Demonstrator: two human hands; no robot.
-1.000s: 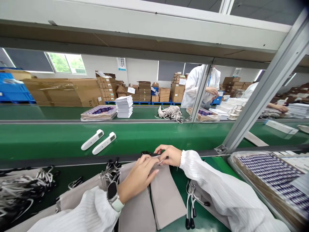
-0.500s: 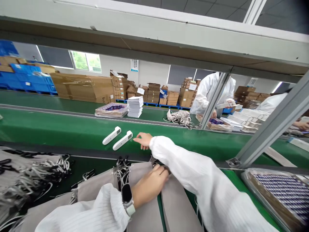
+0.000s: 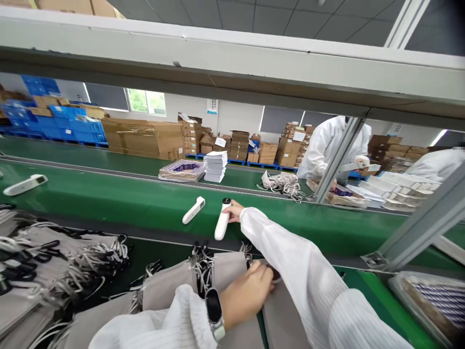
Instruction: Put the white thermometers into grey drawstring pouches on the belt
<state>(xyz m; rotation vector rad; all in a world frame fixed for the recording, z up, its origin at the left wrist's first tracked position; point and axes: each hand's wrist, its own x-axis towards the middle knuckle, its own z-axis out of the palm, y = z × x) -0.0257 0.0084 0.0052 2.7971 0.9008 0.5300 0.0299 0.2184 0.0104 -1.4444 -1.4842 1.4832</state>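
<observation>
My right hand (image 3: pixel 235 212) grips a white handheld infrared thermometer (image 3: pixel 221 224) above the green conveyor belt, its dark sensor end up. Just left of it, a second white thermometer (image 3: pixel 193 210) lies on the belt. Another thermometer (image 3: pixel 25 185) rests at the far left. In front of me, my left hand (image 3: pixel 249 292), with a watch on the wrist, is closed at the top end of a grey drawstring pouch (image 3: pixel 285 315); its fingertips are partly hidden. More grey pouches (image 3: pixel 169 283) with white cords and black ends lie beside it.
A heap of pouches (image 3: pixel 72 252) fills the left side. Behind the belt stand a tray of small items (image 3: pixel 181 169), stacked white leaflets (image 3: pixel 215 166) and a pile of pouches (image 3: pixel 279 183). A metal post (image 3: pixel 414 218) rises at right; a shelf (image 3: pixel 232 53) spans overhead. A co-worker (image 3: pixel 327 145) stands opposite.
My right hand has taken hold of the nearer thermometer and raised it upright. My left hand stays at the pouches. The view has turned slightly left, showing more of the far-left thermometer.
</observation>
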